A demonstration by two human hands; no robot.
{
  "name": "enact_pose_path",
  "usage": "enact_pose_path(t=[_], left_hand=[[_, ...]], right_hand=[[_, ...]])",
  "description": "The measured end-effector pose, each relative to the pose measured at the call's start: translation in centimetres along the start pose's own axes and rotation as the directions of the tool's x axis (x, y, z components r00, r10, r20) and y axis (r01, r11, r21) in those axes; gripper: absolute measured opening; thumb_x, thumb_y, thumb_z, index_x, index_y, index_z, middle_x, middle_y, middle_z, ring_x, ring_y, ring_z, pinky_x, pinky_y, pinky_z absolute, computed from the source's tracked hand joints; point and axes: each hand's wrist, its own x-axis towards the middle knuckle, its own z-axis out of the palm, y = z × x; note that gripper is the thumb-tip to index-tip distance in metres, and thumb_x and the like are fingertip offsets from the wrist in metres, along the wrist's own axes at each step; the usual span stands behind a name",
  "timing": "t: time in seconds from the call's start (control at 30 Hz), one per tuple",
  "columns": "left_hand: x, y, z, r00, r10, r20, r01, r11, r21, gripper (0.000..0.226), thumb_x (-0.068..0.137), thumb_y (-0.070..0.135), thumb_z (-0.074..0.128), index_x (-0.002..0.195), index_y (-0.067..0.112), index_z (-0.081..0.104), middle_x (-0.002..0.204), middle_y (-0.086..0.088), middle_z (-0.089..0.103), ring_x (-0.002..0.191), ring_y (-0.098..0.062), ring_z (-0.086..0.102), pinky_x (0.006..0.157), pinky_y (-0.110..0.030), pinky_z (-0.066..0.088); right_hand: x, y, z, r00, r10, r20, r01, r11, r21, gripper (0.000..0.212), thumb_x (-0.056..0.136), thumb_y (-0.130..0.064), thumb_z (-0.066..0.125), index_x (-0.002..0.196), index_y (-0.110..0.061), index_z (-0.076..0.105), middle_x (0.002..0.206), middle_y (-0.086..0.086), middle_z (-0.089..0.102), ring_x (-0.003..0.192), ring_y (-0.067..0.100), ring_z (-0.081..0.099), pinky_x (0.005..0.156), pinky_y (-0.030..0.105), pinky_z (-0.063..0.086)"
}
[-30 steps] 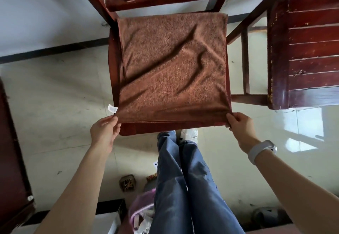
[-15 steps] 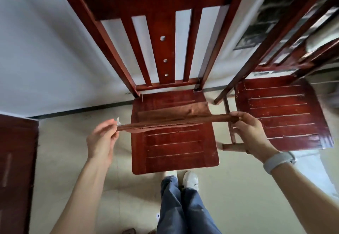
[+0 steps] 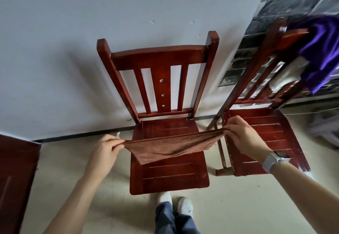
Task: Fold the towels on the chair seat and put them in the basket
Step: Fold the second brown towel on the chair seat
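A brown towel (image 3: 170, 146) hangs stretched in the air above the seat of a dark red wooden chair (image 3: 168, 175). My left hand (image 3: 105, 148) pinches its left corner, where a small white tag sticks up. My right hand (image 3: 242, 136) pinches the right corner, a white band on its wrist. The towel sags in the middle and its lower edge droops toward the seat without lying flat on it. No basket is in view.
A second red chair (image 3: 264, 142) stands close on the right, with purple cloth (image 3: 322, 50) draped over its back. Dark red furniture (image 3: 16, 175) fills the left edge. A pale wall rises behind the chairs. My legs and white shoes (image 3: 176, 204) stand before the seat.
Both hands lifted the towel off the seat, where it lay spread flat, and hold it taut above. The view tilted up, and the seat now shows bare.
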Motion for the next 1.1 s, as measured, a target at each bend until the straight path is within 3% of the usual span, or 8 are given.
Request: enact_pose_path(t=[0.13,0.27,0.5,0.6,0.77,0.87,0.93,1.1], left_hand=[[-0.8,-0.1,0.0,0.995,0.036,-0.091,-0.025,0.993,0.117,0.016,0.076,-0.003,0.067,0.090,0.001,0.072,0.089,-0.015,0.066,0.080,-0.035,0.062,0.066,-0.039,0.049],[-2.6,-0.2,0.6,0.994,0.093,-0.060,-0.077,0.969,0.234,0.021,0.072,-0.010,0.068,0.090,0.001,0.071,0.081,-0.016,0.064,0.077,-0.038,0.059,0.052,-0.044,0.052],[-5.2,-0.5,1.2,0.958,0.275,0.082,-0.287,0.912,0.294,0.039,0.061,-0.015,0.074,0.096,0.002,0.070,0.072,-0.011,0.062,0.053,-0.028,0.060,0.035,-0.030,0.047],[-5.2,-0.2,1.1,0.936,0.350,0.042,-0.343,0.878,0.335,0.033,0.065,-0.014,0.067,0.093,0.003,0.070,0.068,-0.009,0.060,0.054,-0.026,0.060,0.036,-0.027,0.045],[-4.5,0.8,0.8,0.952,0.307,0.012,-0.290,0.884,0.367,0.034,0.055,-0.020,0.072,0.079,0.004,0.068,0.070,-0.008,0.062,0.061,-0.029,0.061,0.038,-0.028,0.043],[-4.8,0.6,1.2,0.954,0.293,-0.059,-0.272,0.933,0.237,0.022,0.069,-0.017,0.061,0.082,0.000,0.065,0.080,-0.013,0.066,0.077,-0.032,0.059,0.061,-0.036,0.049],[-5.8,0.4,1.9,0.968,0.220,-0.122,-0.212,0.974,0.079,0.016,0.079,-0.009,0.049,0.088,-0.005,0.062,0.087,-0.019,0.064,0.087,-0.030,0.056,0.078,-0.030,0.041],[-9.1,-0.1,3.4,0.990,0.011,-0.137,-0.021,0.997,-0.071,0.019,0.085,-0.011,0.045,0.096,-0.009,0.060,0.084,-0.024,0.064,0.075,-0.038,0.063,0.069,-0.025,0.039]], right_hand=[[-1.1,-0.6,-0.2,1.000,-0.026,-0.011,0.027,0.994,0.109,0.019,0.083,0.001,0.061,0.100,-0.002,0.069,0.084,0.004,0.059,0.075,0.021,0.059,0.071,0.029,0.049],[-3.0,-0.6,0.7,0.999,0.041,-0.004,-0.040,0.987,0.157,0.012,0.079,-0.001,0.066,0.090,-0.003,0.071,0.079,0.002,0.060,0.070,0.019,0.060,0.068,0.024,0.048],[-4.7,0.4,1.1,0.985,0.164,-0.051,-0.148,0.961,0.234,0.007,0.081,0.005,0.061,0.085,0.004,0.067,0.082,0.013,0.061,0.075,0.022,0.058,0.072,0.010,0.044],[-4.4,0.4,1.1,0.977,0.170,-0.131,-0.140,0.967,0.215,0.012,0.084,0.008,0.055,0.087,0.007,0.065,0.082,0.012,0.059,0.073,0.020,0.055,0.070,0.001,0.040],[-3.8,0.0,0.8,0.964,0.173,-0.201,-0.126,0.965,0.229,0.012,0.084,0.009,0.054,0.087,0.006,0.065,0.084,0.014,0.060,0.075,0.020,0.054,0.071,0.001,0.039],[-4.5,0.0,1.0,0.959,0.236,-0.154,-0.181,0.934,0.308,0.010,0.087,0.004,0.051,0.092,0.003,0.060,0.081,0.011,0.060,0.067,0.016,0.054,0.063,0.002,0.041],[-5.6,-0.1,1.4,0.955,0.286,-0.078,-0.243,0.906,0.348,0.008,0.091,-0.001,0.047,0.094,-0.003,0.055,0.071,0.007,0.059,0.056,0.018,0.054,0.051,0.014,0.044],[-8.5,-0.2,2.9,0.966,0.257,0.014,-0.251,0.926,0.284,0.005,0.093,-0.007,0.044,0.096,-0.011,0.047,0.061,-0.004,0.054,0.049,0.015,0.055,0.048,0.024,0.041]])
